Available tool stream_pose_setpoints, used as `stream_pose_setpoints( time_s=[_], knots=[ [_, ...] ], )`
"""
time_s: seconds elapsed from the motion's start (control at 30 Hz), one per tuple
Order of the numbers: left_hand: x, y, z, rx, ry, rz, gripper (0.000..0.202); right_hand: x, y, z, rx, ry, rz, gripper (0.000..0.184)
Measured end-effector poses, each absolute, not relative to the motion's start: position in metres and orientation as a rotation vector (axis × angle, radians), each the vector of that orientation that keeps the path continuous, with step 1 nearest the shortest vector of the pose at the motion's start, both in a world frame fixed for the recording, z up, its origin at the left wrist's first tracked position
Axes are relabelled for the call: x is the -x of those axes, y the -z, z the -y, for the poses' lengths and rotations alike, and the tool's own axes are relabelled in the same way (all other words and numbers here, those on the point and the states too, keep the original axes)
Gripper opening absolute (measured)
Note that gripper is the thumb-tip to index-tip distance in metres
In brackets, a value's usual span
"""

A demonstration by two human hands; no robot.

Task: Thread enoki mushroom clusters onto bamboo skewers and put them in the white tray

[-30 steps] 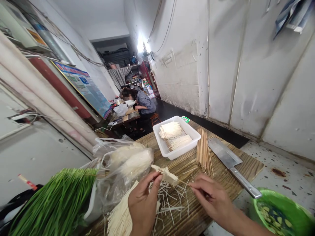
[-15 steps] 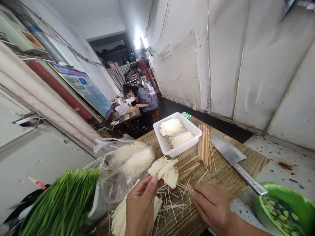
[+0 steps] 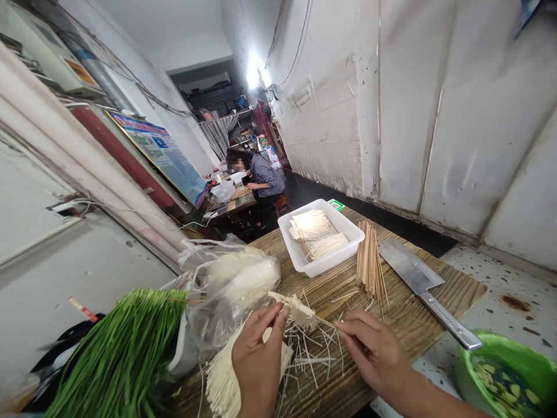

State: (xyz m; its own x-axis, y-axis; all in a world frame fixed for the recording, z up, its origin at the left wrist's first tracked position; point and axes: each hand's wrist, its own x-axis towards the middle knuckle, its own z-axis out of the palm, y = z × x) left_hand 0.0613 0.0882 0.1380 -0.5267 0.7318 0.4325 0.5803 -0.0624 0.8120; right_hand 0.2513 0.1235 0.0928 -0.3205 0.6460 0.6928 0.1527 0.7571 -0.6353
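My left hand (image 3: 260,360) pinches a small bunch of enoki mushrooms (image 3: 302,314) between thumb and fingers, just over the board. A thin bamboo skewer (image 3: 325,323) runs from the bunch's right side to the fingertips of my right hand (image 3: 376,351), which are closed on its end. How deep the skewer sits in the mushrooms is hidden. Under my left hand lies a larger heap of enoki (image 3: 221,377), partly covered by it. Loose mushroom stems (image 3: 311,361) are scattered between my hands on the wooden board (image 3: 339,380).
A white tray (image 3: 357,237) holding enoki skewers, a bundle of skewers (image 3: 369,261) and a cleaver (image 3: 411,268) lie beyond my hands. Bagged enoki (image 3: 243,278) and green chives (image 3: 122,354) are left. A green basin (image 3: 474,360) stands right. A person (image 3: 265,174) sits farther back.
The bunch in my left hand has turned from its broad face to nearly edge-on. My left fingertips have shifted up along it, and a skewer now shows between the bunch and my right hand.
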Motion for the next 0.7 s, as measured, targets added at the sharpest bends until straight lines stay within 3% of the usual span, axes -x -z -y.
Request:
stream_pose_setpoints(
  time_s=[0.37,0.7],
  knots=[
    [-0.075,-0.122,-0.091,-1.235,-1.763,-1.725,0.027,-0.255,-0.11,-0.12,0.718,-0.877,1.872,0.017],
    [-0.068,-0.128,-0.099,-1.247,-1.677,-1.499,0.023,-0.26,-0.124,-0.123,0.914,-1.132,1.86,0.025]
  ],
)
